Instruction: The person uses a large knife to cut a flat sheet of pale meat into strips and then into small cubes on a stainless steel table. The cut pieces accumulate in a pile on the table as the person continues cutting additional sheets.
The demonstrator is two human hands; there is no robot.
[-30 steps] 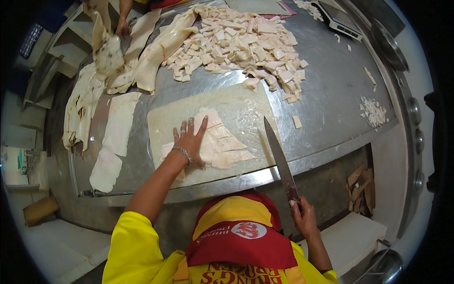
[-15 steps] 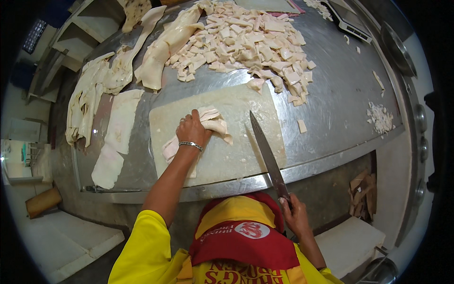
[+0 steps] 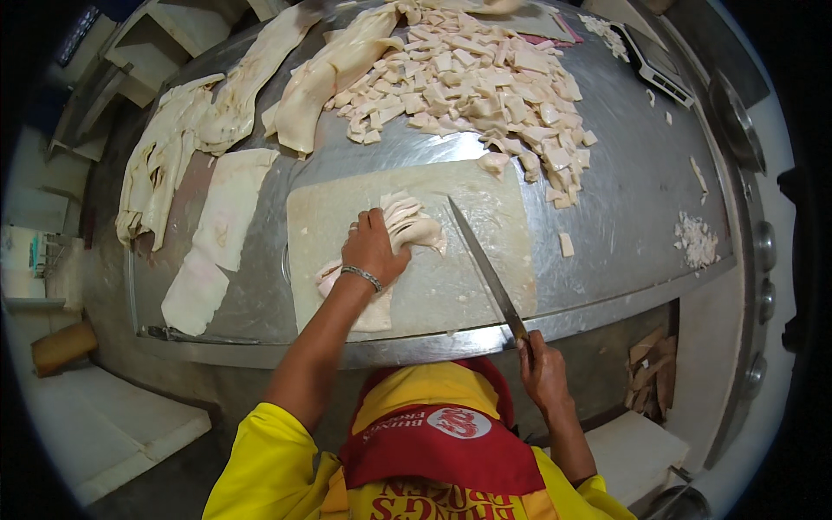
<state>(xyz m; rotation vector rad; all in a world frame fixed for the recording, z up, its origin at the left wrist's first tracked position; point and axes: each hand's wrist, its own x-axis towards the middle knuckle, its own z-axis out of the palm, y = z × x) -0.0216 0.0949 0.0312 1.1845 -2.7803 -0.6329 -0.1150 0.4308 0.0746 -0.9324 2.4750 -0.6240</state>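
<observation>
On a pale cutting board (image 3: 485,277) lies a folded stack of whitish animal skin (image 3: 414,230), pork skin by its look, with cut strips at its far end. My left hand (image 3: 373,246) presses down on the stack, fingers closed over it; the palm hides part of the skin. A long knife (image 3: 487,269) is gripped by its handle in my right hand (image 3: 544,373), just off the table's front edge. Its blade points away from me over the board, apart from the skin. Past the board spreads a large heap of small cut skin pieces (image 3: 485,82).
Flat skin sheets (image 3: 221,225) lie left of the board, with larger uncut skins (image 3: 334,74) behind them. At the far right sits a scale (image 3: 660,65). White scraps (image 3: 696,241) lie on the right of the metal table (image 3: 624,173).
The view has shifted slightly. The knife's blade has swung a little left toward the skin, and my right hand has risen nearer the table edge. My left hand stays on the stack.
</observation>
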